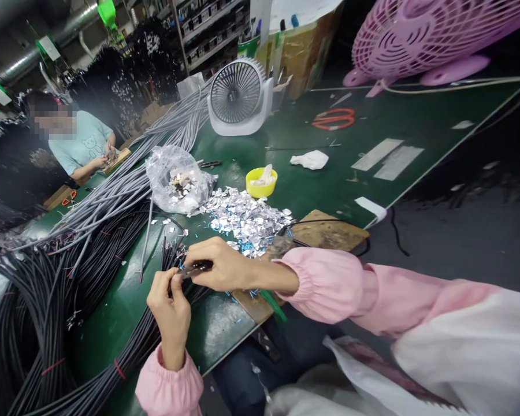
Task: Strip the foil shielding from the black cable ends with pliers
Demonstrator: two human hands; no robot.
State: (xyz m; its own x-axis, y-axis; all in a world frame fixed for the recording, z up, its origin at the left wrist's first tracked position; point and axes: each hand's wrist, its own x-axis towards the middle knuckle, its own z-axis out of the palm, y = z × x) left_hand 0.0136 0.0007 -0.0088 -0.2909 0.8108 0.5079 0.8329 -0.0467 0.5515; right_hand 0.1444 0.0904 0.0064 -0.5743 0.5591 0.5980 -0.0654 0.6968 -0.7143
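My right hand (219, 263), in a pink sleeve, is closed around a small dark metal hand tool (196, 268), whose exact kind I cannot make out. At the tool's tip my left hand (171, 303) is closed in a pinch, with thumb and finger meeting. Whatever lies in that pinch is too small to tell. Beside and below the hands runs a bundle of black cables (145, 335) tied with a red band. Stripped coloured wire ends show just behind the fingers. Silver foil scraps (242, 216) and blue bits lie heaped beyond my right hand.
Grey cables (125, 179) and more black cables (39, 312) cover the table's left. A clear plastic bag (179, 179), yellow dish (261, 182), white fan (238, 98), pink fan (437, 40) and wooden board (329, 230) are around. A co-worker (84, 138) sits across at left.
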